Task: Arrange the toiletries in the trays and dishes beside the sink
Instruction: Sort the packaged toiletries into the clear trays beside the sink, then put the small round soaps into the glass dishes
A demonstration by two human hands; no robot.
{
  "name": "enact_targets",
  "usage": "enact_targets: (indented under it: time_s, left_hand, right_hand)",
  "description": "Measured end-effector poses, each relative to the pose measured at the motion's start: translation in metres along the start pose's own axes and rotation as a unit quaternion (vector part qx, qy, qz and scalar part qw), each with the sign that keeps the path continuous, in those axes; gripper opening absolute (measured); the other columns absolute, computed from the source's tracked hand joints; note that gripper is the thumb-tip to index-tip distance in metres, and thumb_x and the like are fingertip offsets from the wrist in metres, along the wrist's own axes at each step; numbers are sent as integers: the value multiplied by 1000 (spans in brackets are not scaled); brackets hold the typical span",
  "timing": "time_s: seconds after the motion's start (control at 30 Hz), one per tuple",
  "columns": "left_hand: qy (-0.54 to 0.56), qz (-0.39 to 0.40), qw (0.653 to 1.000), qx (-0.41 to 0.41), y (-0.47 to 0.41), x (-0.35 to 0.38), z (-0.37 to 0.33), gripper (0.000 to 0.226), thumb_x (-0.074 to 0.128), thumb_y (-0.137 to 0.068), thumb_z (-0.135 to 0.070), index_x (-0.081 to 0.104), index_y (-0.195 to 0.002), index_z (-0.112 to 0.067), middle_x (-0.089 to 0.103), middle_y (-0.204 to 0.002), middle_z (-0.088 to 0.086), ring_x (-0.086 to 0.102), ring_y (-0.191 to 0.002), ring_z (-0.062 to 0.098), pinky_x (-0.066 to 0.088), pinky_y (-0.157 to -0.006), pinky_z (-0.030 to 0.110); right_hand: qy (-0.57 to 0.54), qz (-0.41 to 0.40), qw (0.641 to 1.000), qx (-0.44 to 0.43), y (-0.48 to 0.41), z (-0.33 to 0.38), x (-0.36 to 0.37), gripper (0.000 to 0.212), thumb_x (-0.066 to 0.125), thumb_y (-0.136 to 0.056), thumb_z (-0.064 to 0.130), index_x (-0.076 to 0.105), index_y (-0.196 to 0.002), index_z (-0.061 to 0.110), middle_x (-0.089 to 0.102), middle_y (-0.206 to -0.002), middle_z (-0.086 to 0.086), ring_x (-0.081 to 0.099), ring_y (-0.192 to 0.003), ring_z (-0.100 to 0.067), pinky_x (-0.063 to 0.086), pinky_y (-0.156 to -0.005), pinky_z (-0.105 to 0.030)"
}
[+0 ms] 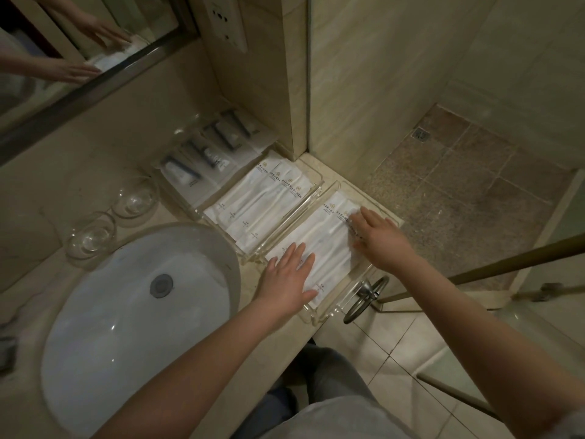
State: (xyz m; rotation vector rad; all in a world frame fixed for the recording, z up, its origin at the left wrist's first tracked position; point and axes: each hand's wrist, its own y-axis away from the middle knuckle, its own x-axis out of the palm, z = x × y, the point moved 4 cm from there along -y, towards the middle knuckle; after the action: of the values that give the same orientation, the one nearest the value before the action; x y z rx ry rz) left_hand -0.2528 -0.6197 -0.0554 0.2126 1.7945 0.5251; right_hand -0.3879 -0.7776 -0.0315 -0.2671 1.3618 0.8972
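Observation:
Three clear acrylic trays lie side by side on the counter to the right of the sink [139,305]. The nearest tray [345,304] holds long white toiletry packets [329,245]. My left hand [288,277] lies flat on the packets' near end, fingers straight. My right hand [380,239] touches the packets' far right side with fingertips spread. The middle tray [311,193] holds more white packets [262,201]. The far tray [164,167] holds packets with dark items inside [205,150].
Two clear glass dishes [134,198] [91,236] stand behind the sink rim. A mirror [79,42] and wall socket [226,17] hang above. The counter edge runs just right of the nearest tray; a metal ring holder [367,293] and shower floor lie below.

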Motion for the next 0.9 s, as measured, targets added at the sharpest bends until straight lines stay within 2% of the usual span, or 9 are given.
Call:
enact_targets:
  time_s: [0.1, 0.17, 0.23, 0.3, 0.43, 0.63, 0.8, 0.9]
  left_hand:
    - [-7, 13, 1000, -5, -1, 2, 1, 74, 40, -92, -51, 1, -149, -24, -11, -159, 1, -14, -146, 19, 4, -118, 47]
    - [-2, 15, 1000, -6, -2, 3, -1, 75, 42, -92, -50, 1, -149, -24, -11, -159, 1, -14, -146, 19, 5, -118, 47]
    - [3, 14, 1000, -6, -1, 2, -1, 75, 42, -92, -50, 1, -149, -24, -10, -160, 1, -13, -146, 19, 5, -118, 47]
    - [14, 10, 1000, -1, 1, -1, 0, 74, 41, -92, -50, 2, -149, -25, -9, -160, 1, -12, -147, 19, 4, -118, 46]
    - [40, -44, 998, -4, 8, -22, 9, 67, 38, -94, -49, 9, -149, -24, -2, -160, 1, -8, -147, 20, 4, -118, 45]
    - [85, -151, 981, -86, 46, -60, 56, 58, 41, -94, -42, 28, -146, -20, 16, -158, 5, 7, -147, 24, 17, -116, 44]
    - [105, -189, 957, -191, 119, -57, 121, 57, 41, -90, -46, 40, -139, -16, 32, -152, 10, 25, -141, 29, 25, -113, 41]
    - [153, -229, 928, -251, 178, -45, 157, 75, 27, -78, -58, 51, -132, -12, 43, -145, 13, 33, -137, 32, 30, -110, 42]
  right_hand:
    - [5, 18, 1000, 5, -3, -1, -3, 53, 46, -94, 29, 29, -143, 20, 27, -153, -8, 46, -126, -32, 47, -94, -40]
    - [8, 19, 1000, 3, -3, 0, -4, 53, 47, -93, 28, 30, -142, 20, 31, -151, -7, 50, -121, -30, 50, -89, -38]
    - [-8, 10, 1000, 9, -3, 2, -5, 55, 50, -91, 25, 31, -142, 20, 32, -151, -8, 49, -122, -31, 49, -91, -38]
    - [-30, -13, 999, 22, -2, 4, -11, 58, 50, -91, 23, 28, -145, 19, 27, -155, -8, 43, -132, -30, 45, -99, -39]
    - [-43, -67, 997, 1, 1, 21, -33, 59, 53, -91, 24, 32, -145, 15, 30, -154, -10, 34, -139, -28, 37, -108, -41]
    - [-12, -93, 989, -114, 2, 113, -50, 53, 56, -88, 26, 43, -138, 13, 44, -145, -12, 39, -133, -32, 40, -103, -44]
    - [-2, -64, 978, -201, 10, 209, -37, 52, 56, -87, 27, 45, -136, 14, 48, -140, -11, 44, -126, -34, 42, -98, -44]
    - [1, -37, 964, -263, 20, 269, -18, 51, 55, -87, 29, 46, -135, 15, 49, -138, -10, 47, -123, -32, 43, -97, -41]
